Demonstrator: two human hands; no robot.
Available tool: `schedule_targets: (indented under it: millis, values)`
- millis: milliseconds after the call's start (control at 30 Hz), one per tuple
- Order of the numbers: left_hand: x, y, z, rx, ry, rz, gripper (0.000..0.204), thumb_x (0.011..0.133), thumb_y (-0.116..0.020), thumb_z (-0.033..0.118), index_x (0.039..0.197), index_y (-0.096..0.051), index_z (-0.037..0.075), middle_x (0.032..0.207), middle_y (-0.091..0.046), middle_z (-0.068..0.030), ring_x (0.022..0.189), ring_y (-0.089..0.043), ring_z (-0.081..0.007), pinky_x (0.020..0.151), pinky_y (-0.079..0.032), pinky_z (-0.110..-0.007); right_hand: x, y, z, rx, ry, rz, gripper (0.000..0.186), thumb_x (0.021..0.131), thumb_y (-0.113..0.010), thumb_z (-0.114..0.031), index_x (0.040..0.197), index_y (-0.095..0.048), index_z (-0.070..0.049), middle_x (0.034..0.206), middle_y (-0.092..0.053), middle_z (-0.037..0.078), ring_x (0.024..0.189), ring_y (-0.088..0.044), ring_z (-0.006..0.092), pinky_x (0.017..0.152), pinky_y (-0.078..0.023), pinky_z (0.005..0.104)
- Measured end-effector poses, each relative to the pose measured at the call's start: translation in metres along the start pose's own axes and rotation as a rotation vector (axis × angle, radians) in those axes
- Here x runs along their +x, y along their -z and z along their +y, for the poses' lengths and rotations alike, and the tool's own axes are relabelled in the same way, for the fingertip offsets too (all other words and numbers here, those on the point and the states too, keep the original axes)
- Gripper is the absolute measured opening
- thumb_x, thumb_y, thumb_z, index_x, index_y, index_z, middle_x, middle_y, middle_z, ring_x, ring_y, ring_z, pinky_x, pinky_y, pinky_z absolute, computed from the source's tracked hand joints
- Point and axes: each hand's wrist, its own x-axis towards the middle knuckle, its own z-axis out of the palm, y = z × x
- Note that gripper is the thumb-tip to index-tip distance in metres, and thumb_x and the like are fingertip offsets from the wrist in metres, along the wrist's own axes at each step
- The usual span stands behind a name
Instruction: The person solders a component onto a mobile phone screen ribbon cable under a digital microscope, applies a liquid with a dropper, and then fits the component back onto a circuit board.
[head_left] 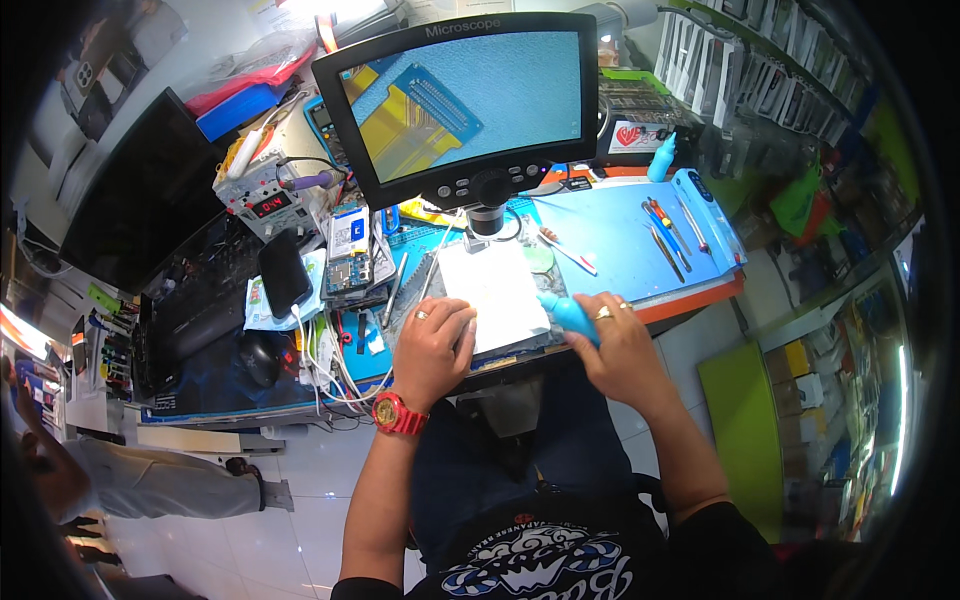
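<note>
My right hand (615, 335) grips a light blue squeeze bottle (567, 315), its tip pointing left over a brightly lit white pad (495, 290). My left hand (435, 345) rests at the pad's left edge with curled fingers; what they hold, if anything, is lost in the glare. Above stands a microscope screen (460, 100) showing a yellow and blue flex connector, with its lens unit (488, 220) over the pad. A blue mat (620, 230) at the right carries tweezers (668, 250) and screwdrivers.
At the left are a monitor (135, 195), a power supply (265, 205), a phone (283, 275), circuit boards, cables and a mouse (260, 360). Another blue bottle (662, 158) stands at the back right. A person (170, 475) is at the lower left. Display shelves (840, 430) line the right.
</note>
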Motion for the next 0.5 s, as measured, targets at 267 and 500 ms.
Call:
schedule_targets:
  millis: [267, 500]
  values:
    - [0.001, 0.001, 0.000, -0.025, -0.006, 0.004, 0.013, 0.093, -0.073, 0.005, 0.106, -0.076, 0.003, 0.110, -0.074, -0.0095, 0.107, -0.070, -0.0310, 0.103, -0.054, -0.046, 0.009, -0.014, -0.014, -0.069, 0.070, -0.052, 0.042, 0.095, -0.075, -0.018, 0.130, -0.066, 0.004, 0.106, -0.064, 0.019, 0.101, -0.065, 0.0385, 0.086, -0.054, 0.0478]
    - [0.000, 0.001, -0.002, -0.014, -0.013, -0.006, 0.013, 0.092, -0.075, 0.007, 0.105, -0.076, 0.003, 0.110, -0.075, -0.0085, 0.108, -0.070, -0.0296, 0.105, -0.053, -0.046, 0.016, -0.016, -0.019, -0.100, 0.080, -0.060, 0.040, 0.093, -0.077, -0.017, 0.125, -0.068, 0.006, 0.105, -0.065, 0.018, 0.100, -0.065, 0.0371, 0.083, -0.055, 0.0466]
